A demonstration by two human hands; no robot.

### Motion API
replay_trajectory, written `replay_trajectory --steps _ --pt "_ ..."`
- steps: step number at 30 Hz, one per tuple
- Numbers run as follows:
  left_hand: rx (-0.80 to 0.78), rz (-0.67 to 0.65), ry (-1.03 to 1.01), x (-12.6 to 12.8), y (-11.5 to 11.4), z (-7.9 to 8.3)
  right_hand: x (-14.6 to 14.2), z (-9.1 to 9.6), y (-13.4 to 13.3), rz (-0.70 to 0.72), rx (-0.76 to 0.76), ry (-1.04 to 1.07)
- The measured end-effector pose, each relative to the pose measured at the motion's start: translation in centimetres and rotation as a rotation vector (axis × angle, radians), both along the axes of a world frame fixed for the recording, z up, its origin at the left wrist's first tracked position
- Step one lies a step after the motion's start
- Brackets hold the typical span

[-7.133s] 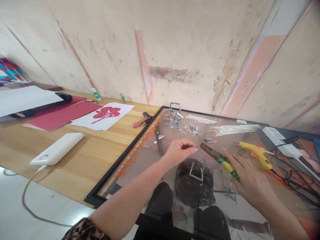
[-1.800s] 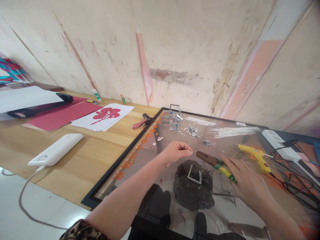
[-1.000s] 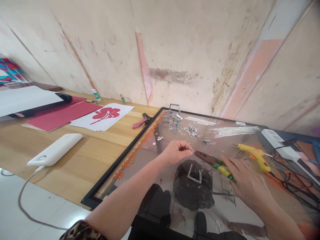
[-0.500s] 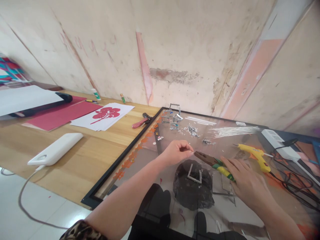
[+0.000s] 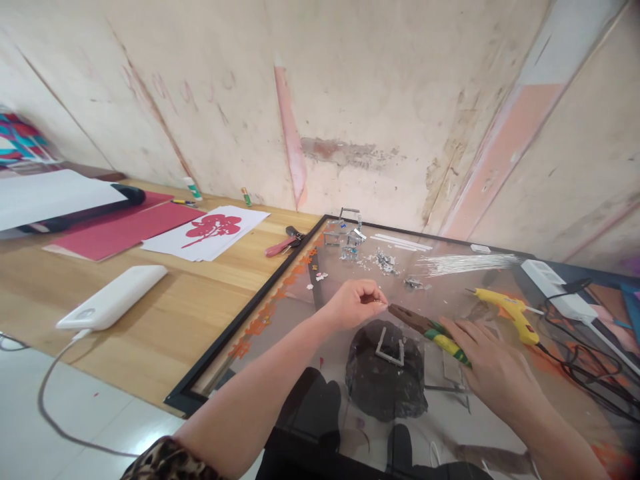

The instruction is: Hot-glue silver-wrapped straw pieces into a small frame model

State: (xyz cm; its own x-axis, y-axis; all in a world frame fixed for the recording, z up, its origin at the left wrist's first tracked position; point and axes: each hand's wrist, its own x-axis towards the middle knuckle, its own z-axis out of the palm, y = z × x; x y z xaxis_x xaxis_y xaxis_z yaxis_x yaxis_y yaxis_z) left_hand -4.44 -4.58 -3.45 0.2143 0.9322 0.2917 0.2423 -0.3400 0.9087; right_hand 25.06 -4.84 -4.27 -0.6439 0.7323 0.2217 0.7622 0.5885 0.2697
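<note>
My left hand [image 5: 353, 303] is curled in a pinch over the glass table [image 5: 300, 320], thumb and finger closed on something tiny I cannot make out. Pliers [image 5: 427, 327] with green and yellow handles point their jaws at that pinch. My right hand [image 5: 493, 363] lies over the handles, fingers folded around them. A small square metal frame [image 5: 390, 347] rests on the glass just below the jaws.
A yellow glue gun [image 5: 507, 310], a white power strip [image 5: 547, 277] and black cables sit at the right. Silver wires [image 5: 465, 262] and metal scraps [image 5: 383, 259] lie farther back. On the wooden table: a white power bank [image 5: 113, 297], red paper cutout [image 5: 213, 227], pink-handled cutters [image 5: 283, 243].
Both hands stay nearly in place. The pliers' jaws have crept slightly closer to the left hand's pinch; the view has shifted a little.
</note>
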Motion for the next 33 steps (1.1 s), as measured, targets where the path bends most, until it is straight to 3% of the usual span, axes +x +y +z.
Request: replay_trajectory --steps 14,21,33 --pt "0.206 0.041 0.176 0.1 -0.1 -0.1 0.5 -1.0 0.7 0.035 -0.082 0.068" --pt "0.264 0.038 0.221 0.1 -0.1 -0.1 0.7 -1.3 1.3 0.141 -0.106 0.075" --pt "0.307 0.016 0.277 0.1 -0.3 0.4 1.1 -1.5 1.4 0.182 -0.167 0.071"
